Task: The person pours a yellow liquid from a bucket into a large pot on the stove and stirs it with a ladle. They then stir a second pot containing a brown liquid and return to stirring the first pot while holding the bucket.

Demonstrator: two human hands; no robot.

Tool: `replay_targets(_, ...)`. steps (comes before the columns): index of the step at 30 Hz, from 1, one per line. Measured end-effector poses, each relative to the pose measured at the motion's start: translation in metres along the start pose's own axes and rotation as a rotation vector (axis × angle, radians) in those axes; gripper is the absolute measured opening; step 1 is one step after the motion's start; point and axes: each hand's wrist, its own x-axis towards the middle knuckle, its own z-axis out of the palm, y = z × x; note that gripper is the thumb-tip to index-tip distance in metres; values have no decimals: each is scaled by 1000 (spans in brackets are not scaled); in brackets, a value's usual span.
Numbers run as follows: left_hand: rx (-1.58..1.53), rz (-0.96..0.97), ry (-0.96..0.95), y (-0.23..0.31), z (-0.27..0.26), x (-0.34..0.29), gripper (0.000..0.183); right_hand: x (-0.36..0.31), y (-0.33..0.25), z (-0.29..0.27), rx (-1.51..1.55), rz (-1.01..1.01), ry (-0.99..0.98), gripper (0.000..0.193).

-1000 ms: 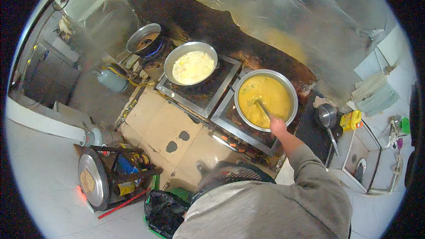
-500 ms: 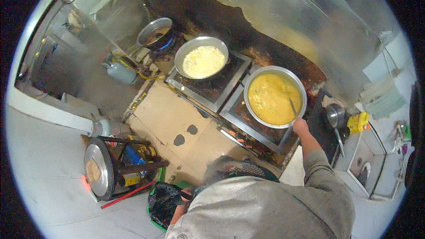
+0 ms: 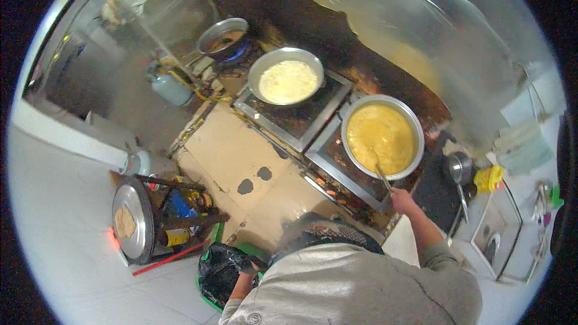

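My right hand (image 3: 401, 201) is closed around the handle of a long metal stirring utensil (image 3: 383, 177). The utensil's lower end is sunk in thick yellow food, so its shape is hidden. That food fills a big round metal pot (image 3: 419, 139) on the right burner. Down by my left side, my left hand (image 3: 248, 272) is next to a black plastic bag (image 3: 224, 269) lining a green bin. Its fingers are too dark and partly hidden to read.
A wide metal pan (image 3: 255, 77) of pale yellow food sits on the middle burner. Farther left, a smaller pan (image 3: 203, 44) stands over a blue flame. A gas cylinder (image 3: 171, 89) is beside it. To the right are a saucepan (image 3: 460, 167), a yellow jug (image 3: 488, 178) and a sink (image 3: 489, 229).
My right hand has moved left and toward me, sweeping the utensil from the pot's right side to its near side. The view has shifted slightly. My left hand remains by the bag.
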Motion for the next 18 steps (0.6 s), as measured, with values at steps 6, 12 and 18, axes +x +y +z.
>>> replay_targets(6,-49,-81,83,22,23,-29,32,101,-13,4,-494,-191,216,27)
replay_targets(12,-58,-171,30,23,59,-90,33,181,30,-13,-37,208,456,28)
replay_targets(18,-51,-174,-14,24,76,-91,34,139,54,-25,-22,114,391,21)
